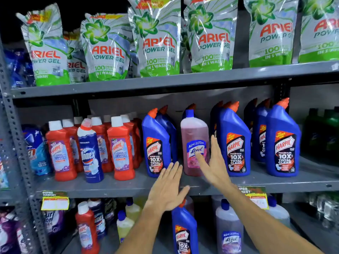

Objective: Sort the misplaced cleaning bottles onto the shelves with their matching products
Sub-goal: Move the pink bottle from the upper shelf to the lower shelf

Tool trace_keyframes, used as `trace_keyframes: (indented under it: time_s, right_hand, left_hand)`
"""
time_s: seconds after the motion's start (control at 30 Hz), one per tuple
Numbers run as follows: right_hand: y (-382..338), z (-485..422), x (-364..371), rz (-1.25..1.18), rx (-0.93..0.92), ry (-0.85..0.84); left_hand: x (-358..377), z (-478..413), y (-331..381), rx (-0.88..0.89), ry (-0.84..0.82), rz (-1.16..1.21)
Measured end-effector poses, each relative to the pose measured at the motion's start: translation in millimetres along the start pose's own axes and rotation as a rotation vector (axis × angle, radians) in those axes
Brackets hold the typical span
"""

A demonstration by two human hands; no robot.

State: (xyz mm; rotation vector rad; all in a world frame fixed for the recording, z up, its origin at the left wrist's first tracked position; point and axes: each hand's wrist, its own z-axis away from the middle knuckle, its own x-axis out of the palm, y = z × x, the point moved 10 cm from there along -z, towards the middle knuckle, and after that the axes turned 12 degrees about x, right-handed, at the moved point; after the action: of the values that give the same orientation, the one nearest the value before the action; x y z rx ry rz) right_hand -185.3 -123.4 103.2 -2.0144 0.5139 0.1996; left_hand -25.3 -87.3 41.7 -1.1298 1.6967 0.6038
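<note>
1. our right hand point(213, 166) is spread flat with fingers straight, palm facing left. the thumb overlaps the front label of the pink lizol bottle point(194, 143), though we can't really tell if it's touching. nothing gripped.
2. our left hand point(167, 187) is open too, fingers together and pointing up at the middle shelf point(110, 187) edge, just left of that bottle. it's holding nothing.
3. the pink lizol bottle stands upright on the middle shelf, long axis vertical, blue cap on top, label facing us.
4. it's wedged between blue harpic bottles point(234, 142) on both sides, so the odd one out.
5. further left, a domex bottle point(89, 153) sits upright among the red harpic bottles point(120, 149).
</note>
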Motion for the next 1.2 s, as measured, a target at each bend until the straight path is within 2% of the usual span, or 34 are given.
trace_keyframes:
  time_s: [0.17,0.33,0.47,0.7,0.87,0.97,1.07,1.2]
  right_hand:
    - [27,-8,12,-0.105,0.149,-0.01]
    - [39,-25,23,-0.171,0.216,-0.036]
    - [47,-37,29,-0.158,0.221,-0.013]
    - [49,-42,21,-0.038,0.214,0.149]
    - [49,-51,24,-0.06,0.281,0.041]
    - [41,-54,17,0.049,0.269,0.014]
    - [34,-50,11,0.123,0.241,0.025]
    - [32,-31,-3,0.039,0.227,0.09]
  left_hand:
    - [35,14,-17,-0.103,-0.108,0.054]
    - [38,11,-22,-0.113,-0.057,0.003]
    - [40,11,-24,-0.112,-0.028,0.013]
    - [38,11,-23,-0.108,-0.001,0.001]
    - [39,12,-24,-0.107,-0.001,0.016]
    - [39,13,-22,-0.106,0.0,0.014]
    - [39,12,-24,-0.113,0.001,0.034]
    - [39,11,-24,-0.108,0.013,0.035]
